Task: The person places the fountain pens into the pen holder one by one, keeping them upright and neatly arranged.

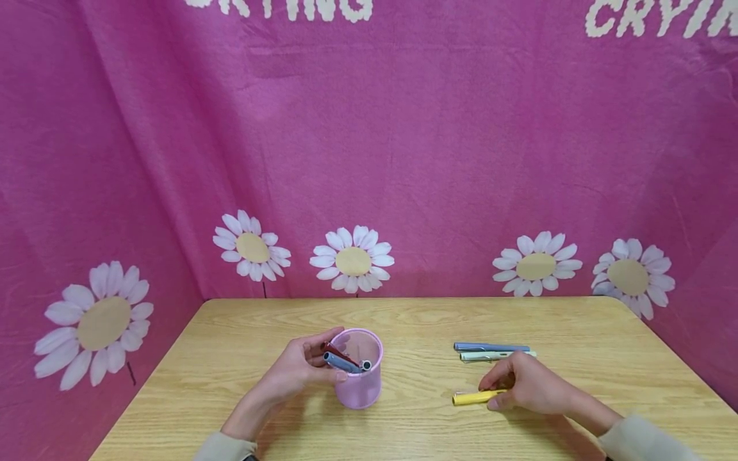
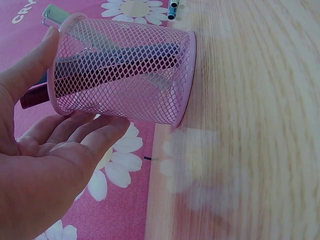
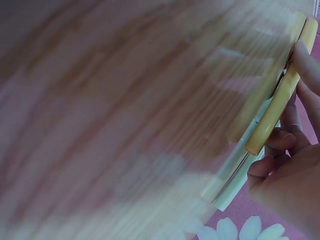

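My left hand (image 1: 288, 371) holds a pink mesh pen cup (image 1: 360, 392) at its rim, thumb on the near side and fingers behind. Standing upright on the table, the cup contains a dark red pen (image 2: 35, 96), a blue pen (image 1: 341, 363) and a pale green pen (image 2: 56, 15), all leaning. To the right, my right hand (image 1: 536, 384) pinches a yellow pen (image 1: 469, 399) between thumb and fingers, low over the tabletop. Its far end is covered by the hand in the head view; the right wrist view shows more of the yellow pen (image 3: 272, 117).
Just beyond my right hand, a blue-grey pen (image 1: 492, 347) and a mint pen (image 1: 478, 356) lie side by side on the wooden table (image 1: 415, 326). A pink cloth (image 1: 438, 160) with daisies hangs behind the table and along its sides.
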A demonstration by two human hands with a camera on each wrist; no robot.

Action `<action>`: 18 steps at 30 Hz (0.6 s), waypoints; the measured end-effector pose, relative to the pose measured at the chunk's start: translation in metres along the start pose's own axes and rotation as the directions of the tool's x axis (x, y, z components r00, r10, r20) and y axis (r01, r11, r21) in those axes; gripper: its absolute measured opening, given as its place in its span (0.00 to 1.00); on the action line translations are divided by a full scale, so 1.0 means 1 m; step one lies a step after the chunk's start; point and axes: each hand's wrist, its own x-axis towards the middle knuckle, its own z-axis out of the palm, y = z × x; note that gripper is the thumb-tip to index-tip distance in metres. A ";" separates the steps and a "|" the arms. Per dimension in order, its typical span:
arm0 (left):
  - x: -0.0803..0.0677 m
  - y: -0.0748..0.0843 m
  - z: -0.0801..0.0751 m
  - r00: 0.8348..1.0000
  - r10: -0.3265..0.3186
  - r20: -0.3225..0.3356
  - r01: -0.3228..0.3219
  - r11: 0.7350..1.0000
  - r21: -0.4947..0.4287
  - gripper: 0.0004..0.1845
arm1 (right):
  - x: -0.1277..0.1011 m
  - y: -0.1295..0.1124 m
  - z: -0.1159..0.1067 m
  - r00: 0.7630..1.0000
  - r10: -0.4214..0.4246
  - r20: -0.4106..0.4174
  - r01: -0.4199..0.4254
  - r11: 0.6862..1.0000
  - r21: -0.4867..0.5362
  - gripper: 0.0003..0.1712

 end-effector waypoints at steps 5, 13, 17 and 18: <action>0.000 0.000 0.000 1.000 0.000 0.004 0.000 1.000 0.002 0.48 | 0.000 -0.001 0.000 0.999 -0.043 0.013 0.043 0.999 0.006 0.12; -0.001 0.001 -0.001 1.000 0.005 0.002 -0.005 1.000 0.013 0.48 | 0.003 -0.007 -0.002 0.997 -0.064 0.048 0.068 0.994 -0.086 0.13; -0.001 0.002 0.000 1.000 0.001 -0.002 -0.001 1.000 0.010 0.48 | 0.006 -0.009 -0.001 0.994 -0.093 0.049 0.098 0.988 -0.123 0.12; -0.001 0.002 0.000 1.000 0.000 -0.003 0.001 1.000 0.009 0.48 | 0.006 -0.010 -0.001 0.994 -0.098 0.049 0.103 0.986 -0.127 0.12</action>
